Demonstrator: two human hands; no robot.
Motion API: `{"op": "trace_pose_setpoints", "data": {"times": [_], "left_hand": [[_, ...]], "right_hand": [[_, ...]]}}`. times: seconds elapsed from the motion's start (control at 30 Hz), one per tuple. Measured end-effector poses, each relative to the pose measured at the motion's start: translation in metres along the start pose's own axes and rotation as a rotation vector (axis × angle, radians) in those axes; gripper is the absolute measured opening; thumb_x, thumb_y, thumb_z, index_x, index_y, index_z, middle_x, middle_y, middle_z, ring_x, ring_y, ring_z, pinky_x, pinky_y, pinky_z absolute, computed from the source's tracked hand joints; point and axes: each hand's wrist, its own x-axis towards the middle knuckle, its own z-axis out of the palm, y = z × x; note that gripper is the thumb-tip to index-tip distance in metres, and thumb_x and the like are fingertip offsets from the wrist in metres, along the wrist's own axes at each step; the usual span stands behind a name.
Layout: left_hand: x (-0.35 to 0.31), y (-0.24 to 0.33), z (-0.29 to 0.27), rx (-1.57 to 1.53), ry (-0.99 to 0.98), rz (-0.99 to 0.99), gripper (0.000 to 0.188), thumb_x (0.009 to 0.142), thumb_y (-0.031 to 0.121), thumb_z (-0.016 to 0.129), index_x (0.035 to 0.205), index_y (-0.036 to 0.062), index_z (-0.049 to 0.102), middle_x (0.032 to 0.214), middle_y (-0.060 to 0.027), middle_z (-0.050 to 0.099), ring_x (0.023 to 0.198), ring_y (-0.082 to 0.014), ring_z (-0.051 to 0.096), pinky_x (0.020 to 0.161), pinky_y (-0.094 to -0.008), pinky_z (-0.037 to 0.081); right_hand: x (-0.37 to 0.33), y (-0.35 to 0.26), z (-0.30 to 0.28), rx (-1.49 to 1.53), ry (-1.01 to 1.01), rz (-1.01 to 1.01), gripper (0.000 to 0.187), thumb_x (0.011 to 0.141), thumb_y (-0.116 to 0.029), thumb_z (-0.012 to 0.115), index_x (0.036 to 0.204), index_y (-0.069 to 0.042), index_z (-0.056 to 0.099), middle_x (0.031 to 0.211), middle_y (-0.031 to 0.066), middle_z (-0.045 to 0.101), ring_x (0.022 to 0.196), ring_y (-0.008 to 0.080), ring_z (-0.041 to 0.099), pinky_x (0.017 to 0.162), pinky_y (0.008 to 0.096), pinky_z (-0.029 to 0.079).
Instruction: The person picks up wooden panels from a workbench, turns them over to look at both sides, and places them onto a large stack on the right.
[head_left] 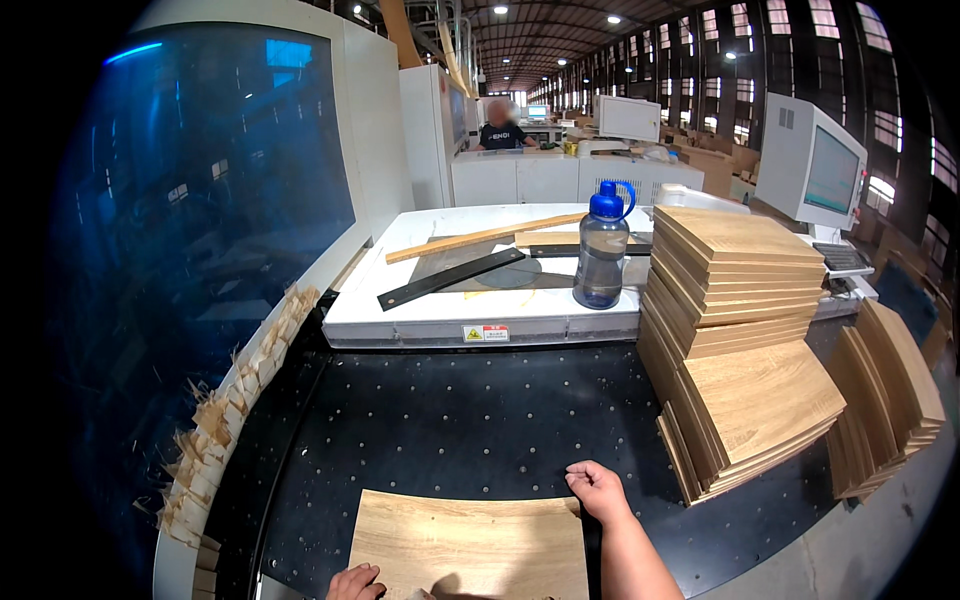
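Observation:
A flat wood-grain board lies in front of me on the black perforated table, its near end cut off by the lower edge. At its left edge my left hand grips the board with bent fingers; the lower part of that hand is out of view. My right hand is beside the board's far right corner, fingers curled together over the table. Whether those fingers hold anything small is hidden. To the right stands a tall stack of similar boards, the lower front part stepped out from the higher rear part.
Another leaning stack of boards stands far right. Beyond the black table, a white machine bed carries a blue-capped water bottle, a black bar and wooden strips. A blue-windowed machine borders the left. A person is in the background.

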Motion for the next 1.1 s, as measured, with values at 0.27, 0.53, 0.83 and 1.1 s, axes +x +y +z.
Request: {"op": "trace_pose_setpoints", "data": {"times": [0.27,0.53,0.83,1.1], "left_hand": [[0.006,0.006,-0.006,-0.014,0.04,-0.01,0.026,0.075,0.012,0.058,0.101,0.0086,0.053,0.122,-0.016,0.049,0.116,-0.0335,0.046,0.091,-0.0443,0.036],[0.01,0.009,-0.011,-0.059,0.051,-0.01,0.025,0.076,0.011,0.058,0.101,0.0079,0.053,0.121,-0.0159,0.05,0.115,-0.0337,0.047,0.091,-0.0441,0.037],[0.009,0.005,-0.007,-0.082,0.056,0.016,0.025,0.074,0.01,0.059,0.098,0.0072,0.054,0.118,-0.0166,0.051,0.112,-0.0355,0.048,0.089,-0.0446,0.037],[0.012,0.01,-0.012,-0.042,0.01,-0.02,0.026,0.075,0.016,0.057,0.099,0.0068,0.053,0.122,-0.0157,0.049,0.115,-0.0342,0.045,0.092,-0.0439,0.035]], "right_hand": [[-0.003,-0.012,0.0,-0.028,0.003,0.013,0.018,0.08,-0.007,0.062,0.097,0.0,0.063,0.082,0.0026,0.064,0.073,0.0064,0.058,0.069,0.0209,0.048],[-0.004,-0.013,0.001,-0.058,0.013,0.021,0.019,0.08,-0.008,0.062,0.098,0.0,0.063,0.083,0.0033,0.064,0.073,0.007,0.058,0.07,0.0211,0.048],[-0.003,-0.01,0.001,-0.074,0.001,0.017,0.021,0.08,-0.01,0.062,0.098,0.0,0.063,0.084,0.0052,0.065,0.074,0.0085,0.059,0.071,0.0224,0.048],[-0.003,-0.009,0.0,-0.046,-0.015,0.025,0.021,0.08,-0.011,0.063,0.099,-0.001,0.063,0.085,0.0044,0.065,0.075,0.0089,0.059,0.071,0.0234,0.048]]}}
